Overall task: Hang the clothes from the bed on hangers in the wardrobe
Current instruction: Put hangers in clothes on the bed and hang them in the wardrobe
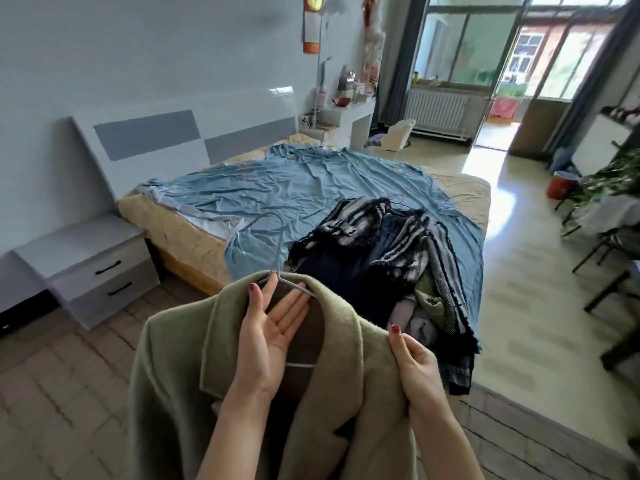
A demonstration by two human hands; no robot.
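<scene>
I have the green coat (346, 393) up in front of me, off the bed (464, 195) and hanging over the floor just short of its near edge. It is a thick, felted wool in a pale olive green, with a wide notched lapel folded flat on my left side and a tall collar that rolls round the back of the neck. The inside of the neck shows a darker brownish lining.

A thin pale wire hanger (278, 252) is already inside the coat: its hook stands up above the collar, one arm slopes down under the collar on the right, and its lower bar shows as a pale line inside the neck opening.

My left hand (273, 323) is inside the neck opening, palm up, fingers stretched out almost straight under the hanger's arm, with the thumb raised beside the hanger's neck. It supports rather than closes round anything. My right hand (417, 362) has the coat's right shoulder gripped, fingers curled into the cloth and thumb lying on top near the collar's edge.

On the bed, a rumpled blue sheet (294, 181) covers most of the mattress. At the near right corner lies the pile of clothes (388, 261) still to hang: dark navy pieces, a black-and-white striped knit with a fringed edge, and some grey-green herringbone cloth, with one dark piece trailing over the bed's edge. A grey bedside cabinet (93, 265) with two drawers stands at the bed's left side, by the headboard.
</scene>
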